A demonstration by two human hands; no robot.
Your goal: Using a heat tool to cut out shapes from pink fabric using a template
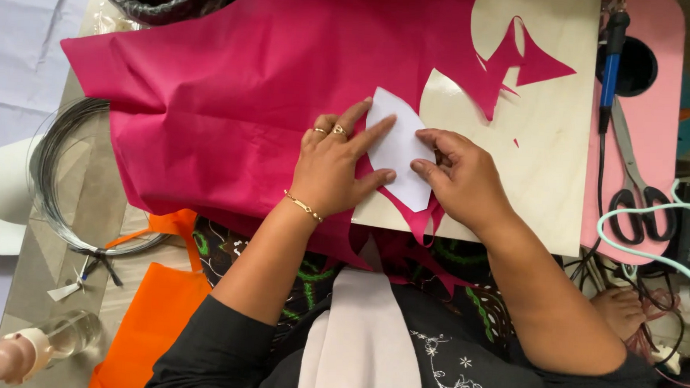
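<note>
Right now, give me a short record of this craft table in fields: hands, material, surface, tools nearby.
Left hand: flat on white paper template, fingers spread
Right hand: fingertips pinning the template's right edge
Material: magenta fabric under the template, with cut-out gaps
Surface: pale wooden board
Tools: scissors on pink tray; wire coil at left

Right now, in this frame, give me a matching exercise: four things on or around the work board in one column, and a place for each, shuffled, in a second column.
Things:
1. white paper template
2. scissors
3. coil of wire
4. orange fabric

Places:
A. far left, beside the pink fabric
B. lower left, near the person's lap
C. under the fingers of both the left hand and the right hand
D. on the pink tray, right of the wooden board

Pairs: 1-C, 2-D, 3-A, 4-B
</note>
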